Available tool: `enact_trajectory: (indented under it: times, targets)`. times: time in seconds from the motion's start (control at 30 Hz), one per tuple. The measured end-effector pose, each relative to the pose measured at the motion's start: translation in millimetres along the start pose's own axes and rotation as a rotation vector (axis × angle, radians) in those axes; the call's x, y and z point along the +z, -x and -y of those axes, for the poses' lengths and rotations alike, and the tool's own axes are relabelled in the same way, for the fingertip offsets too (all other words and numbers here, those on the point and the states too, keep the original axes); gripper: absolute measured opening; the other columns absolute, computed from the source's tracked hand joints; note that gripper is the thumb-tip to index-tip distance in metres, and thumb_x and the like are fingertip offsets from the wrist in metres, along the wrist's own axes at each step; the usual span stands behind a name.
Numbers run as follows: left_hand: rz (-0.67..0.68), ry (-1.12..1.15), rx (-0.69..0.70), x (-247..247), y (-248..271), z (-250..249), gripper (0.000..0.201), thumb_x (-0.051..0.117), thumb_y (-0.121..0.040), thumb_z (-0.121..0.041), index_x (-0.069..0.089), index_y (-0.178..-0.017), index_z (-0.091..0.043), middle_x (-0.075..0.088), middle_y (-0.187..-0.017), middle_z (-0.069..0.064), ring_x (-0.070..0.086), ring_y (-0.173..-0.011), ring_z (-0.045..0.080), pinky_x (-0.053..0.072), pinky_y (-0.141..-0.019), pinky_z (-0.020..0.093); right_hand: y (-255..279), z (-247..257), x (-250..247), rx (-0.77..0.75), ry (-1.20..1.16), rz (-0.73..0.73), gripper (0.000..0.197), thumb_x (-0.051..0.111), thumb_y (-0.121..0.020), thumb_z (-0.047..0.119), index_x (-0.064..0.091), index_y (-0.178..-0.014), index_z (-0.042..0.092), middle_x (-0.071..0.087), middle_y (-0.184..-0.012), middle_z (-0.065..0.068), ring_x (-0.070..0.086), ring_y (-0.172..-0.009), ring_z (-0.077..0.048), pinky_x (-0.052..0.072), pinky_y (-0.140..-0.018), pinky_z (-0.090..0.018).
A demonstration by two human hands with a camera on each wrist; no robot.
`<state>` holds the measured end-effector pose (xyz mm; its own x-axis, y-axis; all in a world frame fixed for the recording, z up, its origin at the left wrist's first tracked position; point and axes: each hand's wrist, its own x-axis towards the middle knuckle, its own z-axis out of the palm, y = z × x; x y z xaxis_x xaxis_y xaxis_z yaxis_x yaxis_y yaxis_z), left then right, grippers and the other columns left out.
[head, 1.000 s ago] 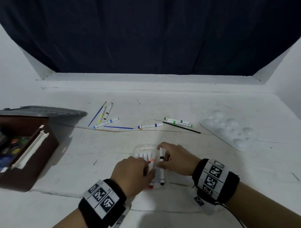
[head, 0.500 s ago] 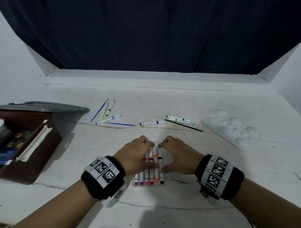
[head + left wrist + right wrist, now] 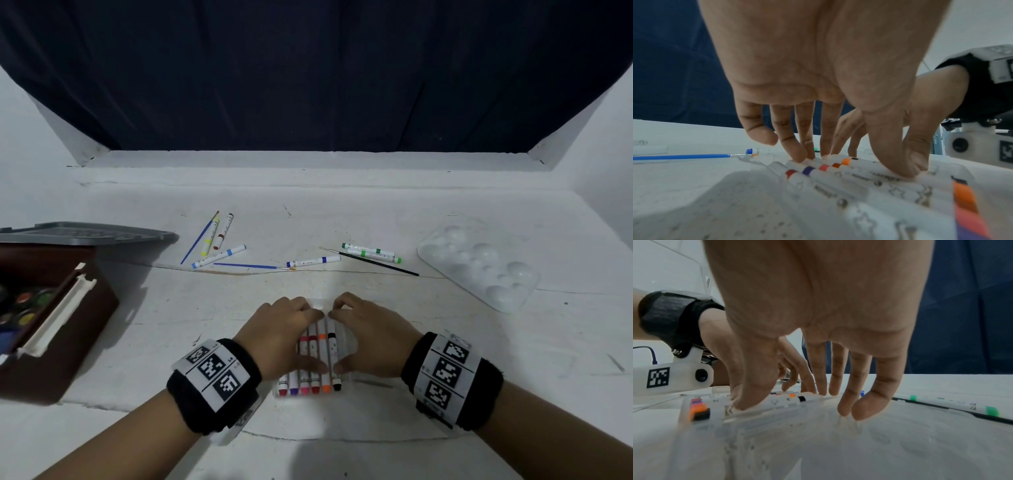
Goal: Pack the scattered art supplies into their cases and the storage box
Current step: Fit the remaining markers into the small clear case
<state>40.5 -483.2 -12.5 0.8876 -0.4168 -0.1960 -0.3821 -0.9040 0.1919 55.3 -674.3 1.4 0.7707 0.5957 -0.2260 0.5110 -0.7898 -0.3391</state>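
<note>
1. Both hands have settled flat over the markers in the clear case, no single pen pinched now; left hand, right hand.
2. Left wrist view: relaxed fingers and thumb press the row; push evenly.
3. Right wrist view: thumb steadies the black marker; keep the row level.

A big white scratched desk fills the low part of the view. At 12 o'clock hangs a dark blue cloth curtain. Plain white walls stand at 9 and 3 o'clock.
</note>
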Motion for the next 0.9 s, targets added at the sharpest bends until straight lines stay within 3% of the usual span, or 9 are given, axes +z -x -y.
enact_trajectory:
  times: [0.2,0.53,0.67,0.73,0.8,0.9]
  targets:
    - [0.009,-0.043,-0.043,-5.6,-3.3,-7.9,0.075,0.070,-0.071,-0.067,0.049,-0.132,-0.029,0.052,-0.119,-0.005,0.050,-0.107,0.016,0.041,-0.090,0.032,-2.8,7.2,3.2,0.030,0.121,-0.017,0.067,0.077,-0.072,0.052,0.052,-0.126,0.021,0.042,-0.128,0.003,0.053,-0.105,-0.018,0.052,-0.084,-0.037]
    - [0.065,-0.006,-0.055,-10.8,-8.1,-6.4,0.073,0.073,-0.067,-0.069,0.055,-0.125,-0.029,0.054,-0.117,-0.008,0.055,-0.104,0.014,0.047,-0.093,0.036,-9.6,-0.1,-1.3,-0.040,0.177,0.049,0.066,0.073,-0.072,0.059,0.054,-0.124,0.023,0.050,-0.123,0.006,0.052,-0.105,-0.015,0.047,-0.085,-0.032]
    - [0.075,0.002,-0.036,-12.2,-8.5,-3.9,0.071,0.073,-0.067,-0.069,0.059,-0.124,-0.030,0.055,-0.117,-0.009,0.056,-0.104,0.014,0.048,-0.090,0.036,-11.2,-8.1,-6.5,-0.079,0.057,0.067,0.061,0.077,-0.071,0.050,0.058,-0.122,0.023,0.055,-0.122,0.008,0.054,-0.107,-0.014,0.046,-0.091,-0.032]
    - [0.066,0.070,-0.027,-15.1,-10.2,1.0,0.057,0.072,-0.073,-0.063,0.063,-0.119,-0.030,0.057,-0.113,-0.010,0.057,-0.102,0.013,0.049,-0.087,0.033,-10.8,-19.5,-15.6,-0.087,-0.077,-0.011,0.043,0.078,-0.075,0.039,0.066,-0.113,0.022,0.059,-0.120,0.010,0.060,-0.098,-0.008,0.050,-0.089,-0.033]
    - [0.001,0.203,-0.047,-21.2,-15.7,10.5,0.044,0.071,-0.080,-0.055,0.066,-0.117,-0.031,0.060,-0.109,-0.012,0.057,-0.094,0.006,0.048,-0.083,0.026,-14.7,-37.4,-27.4,-0.034,-0.208,-0.181,0.024,0.075,-0.080,0.032,0.067,-0.102,0.024,0.062,-0.110,0.010,0.064,-0.081,-0.003,0.054,-0.082,-0.036]
    - [-0.186,0.291,-0.091,-32.8,-33.8,29.6,0.031,0.069,-0.085,-0.048,0.066,-0.112,-0.033,0.061,-0.100,-0.012,0.051,-0.074,-0.003,0.040,-0.070,0.019,-29.4,-66.7,-47.2,0.071,-0.163,-0.339,0.008,0.065,-0.085,0.026,0.066,-0.093,0.024,0.063,-0.096,0.007,0.065,-0.078,-0.010,0.054,-0.080,-0.037]
